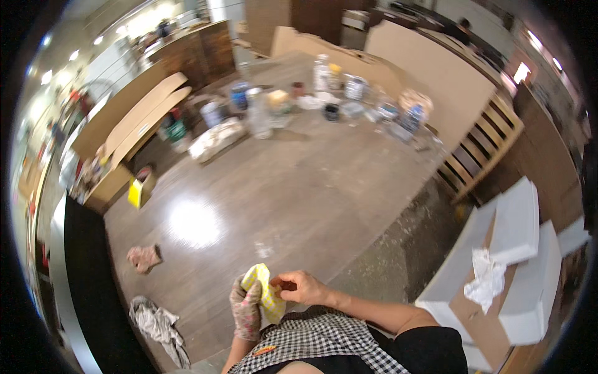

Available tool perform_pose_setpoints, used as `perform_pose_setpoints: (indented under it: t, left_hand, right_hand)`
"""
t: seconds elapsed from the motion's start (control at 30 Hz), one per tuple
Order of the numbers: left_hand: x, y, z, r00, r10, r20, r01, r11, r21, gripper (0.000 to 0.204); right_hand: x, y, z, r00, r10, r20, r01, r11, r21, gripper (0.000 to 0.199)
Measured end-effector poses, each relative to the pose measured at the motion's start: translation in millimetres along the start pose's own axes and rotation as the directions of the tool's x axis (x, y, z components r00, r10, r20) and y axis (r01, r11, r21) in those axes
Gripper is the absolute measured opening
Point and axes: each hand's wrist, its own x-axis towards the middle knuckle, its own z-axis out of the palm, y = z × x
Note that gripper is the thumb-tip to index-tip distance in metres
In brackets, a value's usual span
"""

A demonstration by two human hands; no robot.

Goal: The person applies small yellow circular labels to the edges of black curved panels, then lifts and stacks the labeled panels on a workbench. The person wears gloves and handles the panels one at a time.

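Note:
My left hand (246,308), in a patterned fabric glove, grips a curved yellow-and-white striped sheet (271,302) in front of my apron. The thumb lies across the sheet's face. Bare and curled, my right hand (302,288) has its fingertips drawn together at the sheet's right edge. Whether something small is pinched in them is too fine to see. Beneath both hands is the near edge of a large brown tabletop (293,187).
A pinkish crumpled glove (144,258) and a grey rag (159,327) lie at the left. Bottles such as a clear one (258,115), jars and a white wrapped bundle (217,139) line the far side. White foam blocks (517,218) and a slatted wooden frame (479,149) stand at the right.

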Motion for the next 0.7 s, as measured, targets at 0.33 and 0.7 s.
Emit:
perform_pose_setpoints:
  t: [0.33, 0.7]
  left_hand:
    - [24.1, -61.5, 152.0, 0.82, -0.042, 0.571, -0.343, 0.763, 0.548, 0.029]
    - [27.6, -130.8, 262.3, 0.759, -0.576, 0.304, 0.15, 0.608, 0.779, 0.022]
  right_hand:
    - [-97.7, 38.5, -106.2, 0.922, 0.119, -0.368, -0.039, 0.975, 0.219, 0.033]
    - [-245.9, 315.7, -289.6, 0.003, 0.732, -0.682, 0.003, 0.682, 0.732, 0.039]
